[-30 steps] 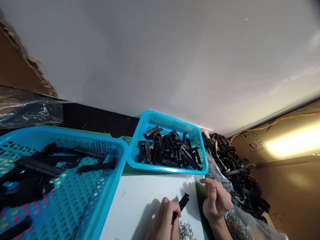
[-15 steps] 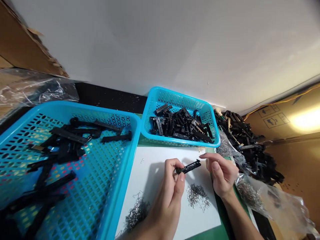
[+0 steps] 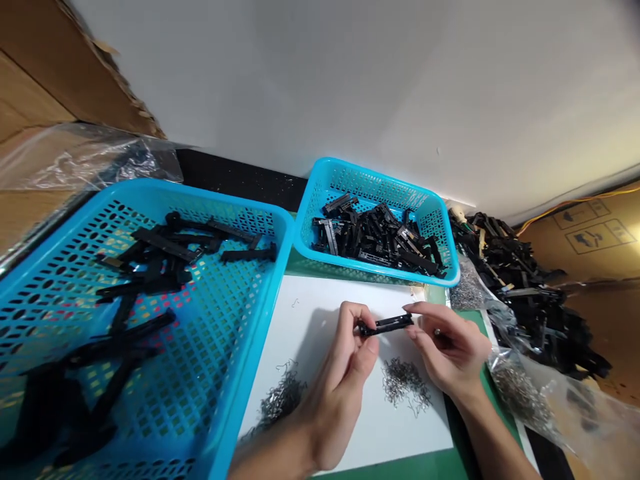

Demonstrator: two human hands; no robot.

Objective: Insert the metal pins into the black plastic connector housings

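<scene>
A slim black plastic part (image 3: 393,325) is held nearly level above the white sheet (image 3: 320,293). My left hand (image 3: 345,380) pinches its left end between thumb and fingers. At the other end, my right hand (image 3: 450,347) closes thumb and forefinger on the part's tip. A small shiny tip of something shows among the curled fingers of my right hand; what it is I cannot make out. Small bent wire pieces (image 3: 405,383) lie in a heap below the part. Another heap of wire pieces (image 3: 283,400) is partly hidden by my left forearm.
A large blue basket (image 3: 280,293) with black parts stands at left. Behind the sheet, a smaller blue basket (image 3: 320,257) holds many black parts. On the right are a pile of black parts (image 3: 540,287) and a clear bag (image 3: 520,387) of wire pieces. A wall rises behind.
My right hand has moved left and shut on the part's free end, where its forefinger was apart before. The part has turned closer to level. The camera view has shifted slightly.
</scene>
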